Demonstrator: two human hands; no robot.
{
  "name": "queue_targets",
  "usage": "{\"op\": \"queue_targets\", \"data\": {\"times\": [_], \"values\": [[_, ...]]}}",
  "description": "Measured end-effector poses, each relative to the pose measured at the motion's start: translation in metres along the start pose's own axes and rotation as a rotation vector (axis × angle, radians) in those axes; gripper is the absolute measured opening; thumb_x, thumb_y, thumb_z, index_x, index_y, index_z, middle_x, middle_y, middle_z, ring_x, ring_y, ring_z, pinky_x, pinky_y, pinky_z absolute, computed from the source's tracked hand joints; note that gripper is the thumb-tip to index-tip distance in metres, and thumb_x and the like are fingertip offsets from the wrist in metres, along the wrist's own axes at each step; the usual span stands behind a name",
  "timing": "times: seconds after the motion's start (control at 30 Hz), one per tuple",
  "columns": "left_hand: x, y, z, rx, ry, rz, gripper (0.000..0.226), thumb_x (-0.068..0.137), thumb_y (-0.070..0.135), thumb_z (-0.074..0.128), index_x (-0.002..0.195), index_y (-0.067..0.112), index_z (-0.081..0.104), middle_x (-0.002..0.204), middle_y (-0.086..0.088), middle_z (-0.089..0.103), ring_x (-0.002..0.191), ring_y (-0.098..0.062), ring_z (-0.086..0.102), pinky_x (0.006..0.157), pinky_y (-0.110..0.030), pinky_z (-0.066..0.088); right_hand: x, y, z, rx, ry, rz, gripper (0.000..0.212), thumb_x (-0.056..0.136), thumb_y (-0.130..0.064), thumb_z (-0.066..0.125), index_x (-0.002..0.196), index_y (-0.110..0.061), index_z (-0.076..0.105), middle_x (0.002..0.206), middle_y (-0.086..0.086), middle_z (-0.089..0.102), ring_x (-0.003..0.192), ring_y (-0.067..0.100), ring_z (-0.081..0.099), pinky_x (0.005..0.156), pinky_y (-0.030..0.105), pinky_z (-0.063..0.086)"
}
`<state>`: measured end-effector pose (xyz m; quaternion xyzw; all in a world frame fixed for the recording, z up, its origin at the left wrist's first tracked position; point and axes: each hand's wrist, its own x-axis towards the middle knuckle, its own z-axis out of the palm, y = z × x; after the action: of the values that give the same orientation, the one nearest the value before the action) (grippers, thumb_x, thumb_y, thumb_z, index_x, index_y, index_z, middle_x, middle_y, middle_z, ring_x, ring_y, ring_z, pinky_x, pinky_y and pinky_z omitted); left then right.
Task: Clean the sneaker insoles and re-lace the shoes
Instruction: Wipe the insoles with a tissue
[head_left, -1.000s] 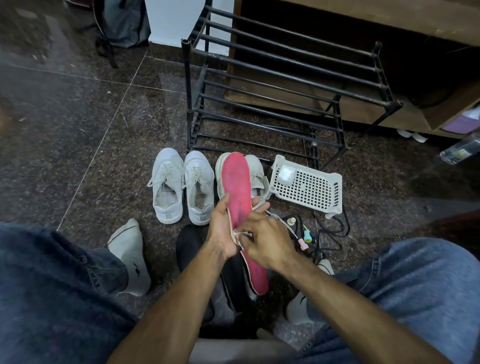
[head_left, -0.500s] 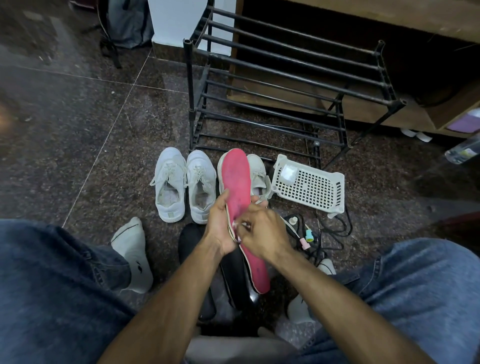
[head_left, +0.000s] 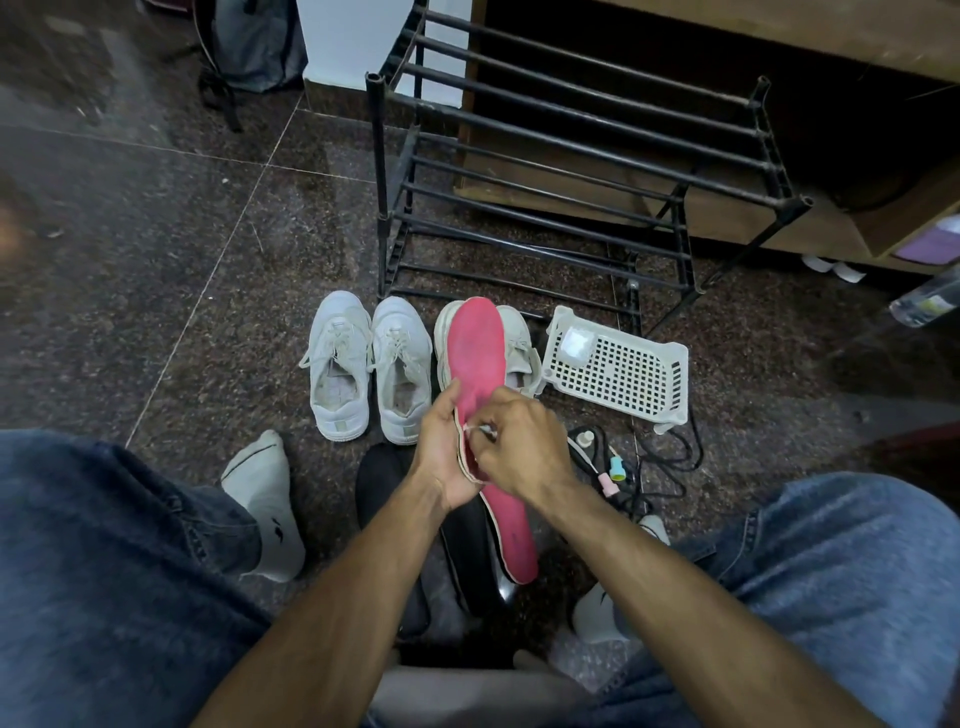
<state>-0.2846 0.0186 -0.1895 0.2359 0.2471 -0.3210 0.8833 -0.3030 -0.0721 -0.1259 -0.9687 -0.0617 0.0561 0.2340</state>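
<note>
Pink insole (head_left: 477, 353) — upright, worn, toe up — held before a white sneaker (head_left: 519, 348), near the laced pair (head_left: 370, 369).

No legible text or labels

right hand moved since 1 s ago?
Yes. The right hand has slid up the pink insole, toward the basket; its wrist covers more of the insole's heel end.
</note>
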Motion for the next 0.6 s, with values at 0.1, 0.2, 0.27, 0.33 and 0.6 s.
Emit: {"op": "queue_targets", "data": {"times": [0.1,0.2,0.27,0.33,0.6], "values": [[-0.001,0.000,-0.002,-0.021,-0.029,0.003,0.061,0.097,0.052,0.037,0.091,0.006,0.077,0.098,-0.012,0.072,0.091,-0.025,0.070,0.082,-0.035,0.054,0.006,-0.004,0.000,-0.013,0.029,0.014,0.022,0.087,-0.023,0.057,0.100,-0.023,0.075,0.098,-0.006,0.061,0.085,0.023,0.062,0.074,0.037,0.051],[-0.002,0.008,-0.004,0.001,-0.011,0.029,0.064,0.095,0.054,0.036,0.111,-0.001,0.065,0.127,-0.023,0.061,0.116,-0.032,0.061,0.095,-0.040,0.048,-0.007,-0.005,0.000,0.016,-0.057,-0.090,0.019,0.086,-0.020,0.059,0.095,-0.022,0.076,0.088,-0.009,0.057,0.079,0.021,0.060,0.066,0.031,0.046],[-0.002,0.012,-0.003,0.020,0.000,0.035,0.065,0.095,0.054,0.035,0.110,-0.002,0.063,0.125,-0.026,0.061,0.109,-0.032,0.065,0.092,-0.043,0.048,-0.017,-0.003,-0.001,0.023,-0.100,-0.156,0.019,0.085,-0.019,0.060,0.093,-0.022,0.076,0.081,-0.013,0.049,0.076,0.021,0.059,0.064,0.031,0.045],[-0.003,0.010,-0.001,0.013,-0.015,0.029,0.063,0.094,0.054,0.037,0.107,-0.001,0.065,0.123,-0.024,0.063,0.107,-0.031,0.065,0.094,-0.043,0.048,-0.015,0.002,-0.004,-0.014,-0.113,-0.163,0.019,0.086,-0.020,0.060,0.094,-0.025,0.076,0.084,-0.014,0.053,0.078,0.021,0.060,0.069,0.034,0.048],[-0.007,0.011,0.006,-0.023,-0.041,0.071,0.059,0.093,0.048,0.042,0.117,-0.001,0.065,0.112,-0.016,0.066,0.102,-0.028,0.063,0.101,-0.041,0.043,0.003,0.008,-0.007,-0.062,0.039,0.052,0.017,0.089,-0.021,0.058,0.097,-0.019,0.073,0.108,-0.008,0.063,0.087,0.022,0.064,0.077,0.036,0.052]]}}
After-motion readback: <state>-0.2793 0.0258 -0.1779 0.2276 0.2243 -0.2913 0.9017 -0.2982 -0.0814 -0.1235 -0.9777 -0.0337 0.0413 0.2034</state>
